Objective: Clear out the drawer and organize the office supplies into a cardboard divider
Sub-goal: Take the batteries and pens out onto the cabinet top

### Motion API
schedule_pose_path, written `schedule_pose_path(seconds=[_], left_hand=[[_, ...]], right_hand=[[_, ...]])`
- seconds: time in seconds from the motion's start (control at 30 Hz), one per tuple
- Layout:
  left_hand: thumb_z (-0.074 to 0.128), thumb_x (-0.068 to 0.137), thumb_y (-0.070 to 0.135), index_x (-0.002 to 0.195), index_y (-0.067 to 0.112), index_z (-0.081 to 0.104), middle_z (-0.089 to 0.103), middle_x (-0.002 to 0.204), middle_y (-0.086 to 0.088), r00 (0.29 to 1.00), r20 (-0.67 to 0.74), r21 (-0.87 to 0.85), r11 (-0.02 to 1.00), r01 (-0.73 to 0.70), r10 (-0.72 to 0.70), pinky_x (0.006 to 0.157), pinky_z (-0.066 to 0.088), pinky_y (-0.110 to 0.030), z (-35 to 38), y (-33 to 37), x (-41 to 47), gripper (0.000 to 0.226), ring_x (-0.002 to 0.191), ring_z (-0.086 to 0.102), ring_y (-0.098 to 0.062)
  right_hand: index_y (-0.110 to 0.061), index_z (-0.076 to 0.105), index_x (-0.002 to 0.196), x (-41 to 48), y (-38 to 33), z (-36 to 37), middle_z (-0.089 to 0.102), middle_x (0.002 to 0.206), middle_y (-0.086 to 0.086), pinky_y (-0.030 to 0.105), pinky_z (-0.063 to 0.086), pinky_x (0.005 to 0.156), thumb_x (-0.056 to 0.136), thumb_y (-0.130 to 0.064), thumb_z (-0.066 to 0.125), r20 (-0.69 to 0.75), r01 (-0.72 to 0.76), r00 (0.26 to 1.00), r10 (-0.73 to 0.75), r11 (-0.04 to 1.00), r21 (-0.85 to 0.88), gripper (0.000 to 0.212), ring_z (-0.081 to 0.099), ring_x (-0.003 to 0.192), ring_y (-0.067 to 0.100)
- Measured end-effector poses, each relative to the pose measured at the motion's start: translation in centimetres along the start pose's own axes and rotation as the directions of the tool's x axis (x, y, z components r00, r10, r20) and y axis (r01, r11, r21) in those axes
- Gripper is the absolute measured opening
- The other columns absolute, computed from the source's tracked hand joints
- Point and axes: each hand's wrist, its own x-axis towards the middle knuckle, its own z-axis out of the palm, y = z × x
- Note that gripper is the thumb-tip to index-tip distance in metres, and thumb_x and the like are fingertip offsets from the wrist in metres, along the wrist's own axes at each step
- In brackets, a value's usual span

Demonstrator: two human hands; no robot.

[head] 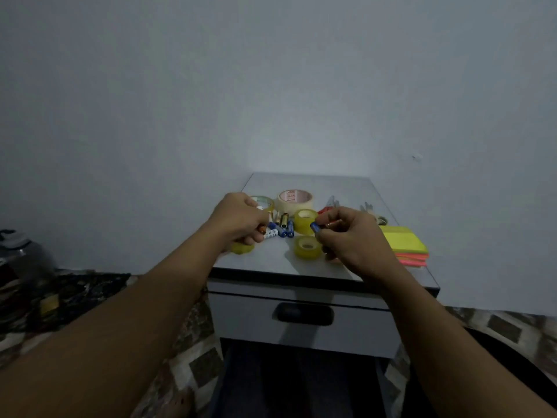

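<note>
On top of a small grey cabinet [340, 188] lie several batteries [283, 228], clear tape rolls [307, 246] and a wide cream tape roll [294, 200]. My left hand [239, 217] is curled over the left end of the battery pile and grips a battery with an orange tip. My right hand [351, 236] pinches a blue battery [315, 227] and a copper one [333, 223] just above the tape rolls. The drawer [241, 318] below the top is closed, with a dark handle [304, 314]. No cardboard divider is in view.
Yellow and pink sticky note pads [405, 243] lie at the right edge of the top. Red-handled pliers [328, 206] and another metal tool [369, 208] lie at the back right. A plain wall stands behind. Patterned floor and a dark bottle [27, 260] are at left.
</note>
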Motion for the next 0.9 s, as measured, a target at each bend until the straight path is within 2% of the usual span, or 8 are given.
schedule_pose_path(seconds=[0.13, 0.23, 0.33, 0.53, 0.67, 0.77, 0.83, 0.9], left_hand=[[0.071, 0.08, -0.002, 0.09, 0.001, 0.059, 0.071, 0.071, -0.023, 1.0, 0.011, 0.145, 0.989, 0.015, -0.017, 0.056, 0.058, -0.038, 1.3, 0.5, 3.2, 0.016, 0.052, 0.064, -0.027], [0.073, 0.081, 0.001, 0.092, 0.0, 0.061, 0.073, 0.073, -0.021, 1.0, 0.003, 0.226, 0.974, 0.009, -0.01, 0.053, 0.057, -0.033, 1.8, 0.5, 4.1, 0.017, 0.052, 0.067, -0.027], [0.075, 0.081, 0.004, 0.093, -0.001, 0.065, 0.075, 0.072, -0.017, 1.0, -0.011, 0.271, 0.962, 0.01, -0.008, 0.069, 0.063, -0.038, 2.0, 0.5, 4.6, 0.016, 0.063, 0.074, -0.029], [0.072, 0.085, 0.015, 0.085, 0.003, 0.07, 0.075, 0.066, -0.009, 0.998, -0.052, 0.326, 0.945, 0.0, 0.018, 0.061, 0.059, -0.025, 2.1, 0.7, 4.3, 0.012, 0.052, 0.07, -0.016], [0.069, 0.088, 0.015, 0.094, -0.001, 0.066, 0.073, 0.064, -0.011, 1.0, -0.028, 0.269, 0.963, 0.008, -0.001, 0.073, 0.063, -0.038, 1.9, 0.6, 4.4, 0.018, 0.058, 0.074, -0.021], [0.062, 0.091, 0.013, 0.101, -0.005, 0.062, 0.072, 0.064, -0.016, 0.998, -0.059, 0.186, 0.982, 0.031, -0.02, 0.065, 0.063, -0.039, 1.4, 0.2, 4.1, 0.021, 0.057, 0.073, -0.027], [0.061, 0.091, 0.016, 0.099, -0.002, 0.064, 0.073, 0.063, -0.014, 0.995, -0.097, 0.2, 0.98, -0.005, 0.025, 0.057, 0.06, -0.032, 0.9, -0.1, 3.2, 0.02, 0.051, 0.07, -0.022], [0.066, 0.087, 0.021, 0.09, 0.008, 0.066, 0.072, 0.062, -0.008, 0.992, -0.072, 0.249, 0.965, -0.085, 0.106, 0.048, 0.052, -0.026, 0.8, -0.7, 1.5, 0.013, 0.044, 0.063, -0.015]], right_hand=[[-0.022, 0.071, 0.086, 1.2, 0.9, -0.1, 0.071, 0.07, 0.001, 0.052, 0.059, 0.064, 0.075, -0.015, 0.07, 0.009, 0.011, 1.0, -0.01, 0.998, -0.055, 0.014, 0.064, 0.057, 0.02], [-0.025, 0.071, 0.087, 1.6, 1.3, -0.1, 0.072, 0.073, 0.001, 0.054, 0.059, 0.065, 0.074, -0.019, 0.069, 0.009, 0.022, 1.0, -0.021, 0.996, -0.091, 0.014, 0.067, 0.061, 0.023], [-0.025, 0.071, 0.086, 2.0, 1.4, -0.2, 0.072, 0.074, 0.001, 0.054, 0.059, 0.066, 0.072, -0.02, 0.069, 0.003, 0.028, 1.0, -0.028, 0.993, -0.111, 0.015, 0.069, 0.064, 0.026], [-0.027, 0.07, 0.084, 2.9, 1.8, 0.0, 0.072, 0.074, -0.002, 0.052, 0.06, 0.07, 0.064, -0.031, 0.065, -0.017, 0.002, 1.0, -0.005, 0.99, -0.138, 0.021, 0.067, 0.066, 0.022], [-0.021, 0.07, 0.083, 3.4, 1.5, 0.6, 0.072, 0.075, 0.003, 0.053, 0.06, 0.07, 0.074, -0.019, 0.071, -0.012, 0.0, 1.0, -0.001, 0.992, -0.123, 0.009, 0.064, 0.064, 0.021], [-0.019, 0.069, 0.083, 4.3, 0.8, 1.5, 0.071, 0.081, 0.006, 0.052, 0.059, 0.073, 0.078, -0.015, 0.072, 0.007, 0.007, 1.0, -0.006, 0.986, -0.169, 0.007, 0.067, 0.07, 0.026], [-0.019, 0.068, 0.082, 5.1, 0.2, 2.3, 0.072, 0.086, 0.008, 0.052, 0.059, 0.074, 0.079, -0.014, 0.073, 0.017, -0.003, 1.0, 0.006, 0.98, -0.197, 0.007, 0.069, 0.075, 0.029], [-0.019, 0.067, 0.078, 5.9, -0.3, 3.2, 0.072, 0.09, 0.011, 0.051, 0.06, 0.076, 0.078, -0.013, 0.073, 0.024, -0.005, 1.0, 0.01, 0.979, -0.202, 0.008, 0.068, 0.078, 0.03]])
